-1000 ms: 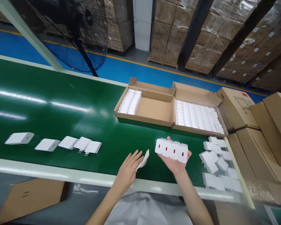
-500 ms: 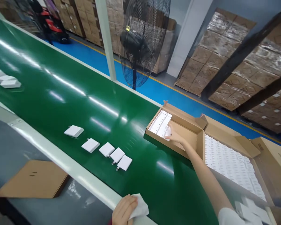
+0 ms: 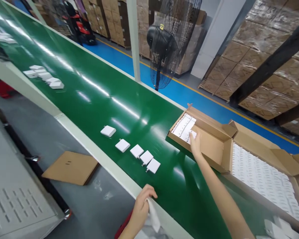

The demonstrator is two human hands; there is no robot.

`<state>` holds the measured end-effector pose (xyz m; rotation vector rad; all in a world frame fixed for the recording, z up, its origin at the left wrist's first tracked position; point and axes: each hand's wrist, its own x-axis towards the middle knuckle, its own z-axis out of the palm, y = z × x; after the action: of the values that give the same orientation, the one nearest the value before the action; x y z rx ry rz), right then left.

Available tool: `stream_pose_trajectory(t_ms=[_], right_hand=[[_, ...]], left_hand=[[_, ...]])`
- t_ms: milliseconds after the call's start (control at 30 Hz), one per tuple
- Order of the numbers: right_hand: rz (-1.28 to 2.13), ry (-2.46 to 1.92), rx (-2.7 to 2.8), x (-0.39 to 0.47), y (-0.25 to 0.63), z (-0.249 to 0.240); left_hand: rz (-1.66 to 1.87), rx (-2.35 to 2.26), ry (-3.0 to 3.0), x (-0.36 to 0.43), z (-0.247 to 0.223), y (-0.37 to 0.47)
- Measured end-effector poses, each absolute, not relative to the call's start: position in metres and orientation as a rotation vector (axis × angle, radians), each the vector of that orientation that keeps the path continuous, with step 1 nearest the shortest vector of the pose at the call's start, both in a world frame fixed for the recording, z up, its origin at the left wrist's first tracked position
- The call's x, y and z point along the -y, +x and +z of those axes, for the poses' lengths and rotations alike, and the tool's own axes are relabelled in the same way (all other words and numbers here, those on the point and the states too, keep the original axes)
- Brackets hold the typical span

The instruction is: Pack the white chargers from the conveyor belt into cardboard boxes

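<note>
Two hands are at work, well apart. The right hand (image 3: pixel 195 143) reaches far over the belt (image 3: pixel 94 99) into the open box (image 3: pixel 215 146); its fingers (image 3: pixel 192 135) lie on the white chargers (image 3: pixel 183 125) packed at the box's far-left end, whose rows run along that end wall. Whether they pinch one I cannot tell. The left hand (image 3: pixel 142 207) stays at the near edge of the belt, fingers closed on a white cloth (image 3: pixel 154 217). Five loose chargers (image 3: pixel 137 151) lie in a line between the two hands, nearer the left one.
</note>
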<state>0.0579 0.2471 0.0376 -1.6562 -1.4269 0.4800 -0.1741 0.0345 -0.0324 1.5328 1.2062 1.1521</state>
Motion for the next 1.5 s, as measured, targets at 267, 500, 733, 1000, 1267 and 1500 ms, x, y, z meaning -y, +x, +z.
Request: stream_pose_trajectory(t_ms=[267, 500, 733, 1000, 1267, 1500], right_hand=[[0.619, -1.302, 2.349, -0.120, -0.033, -0.005], [1.384, -1.280, 2.207, -0.094, 0.038, 0.012], [0.691, -1.558, 2.293, -0.149, -0.009, 0.032], [0.888, -1.611, 2.194, -0.155, -0.037, 0.006], [1.431, -1.295, 2.207, -0.112, 0.036, 0.025], [0.757, -0.998, 2.706, -0.178, -0.011, 0.021]], left_hand=[[0.790, -1.659, 1.458, -0.052, -0.002, -0.204], [0.547, -1.283, 1.932, -0.038, -0.011, -0.153], [0.427, -1.299, 2.099, -0.027, -0.010, -0.131], [0.814, -1.583, 1.799, -0.025, -0.022, -0.130], [0.724, -1.497, 1.820, -0.042, -0.023, -0.130], [0.356, -1.531, 2.020, -0.037, -0.008, -0.129]])
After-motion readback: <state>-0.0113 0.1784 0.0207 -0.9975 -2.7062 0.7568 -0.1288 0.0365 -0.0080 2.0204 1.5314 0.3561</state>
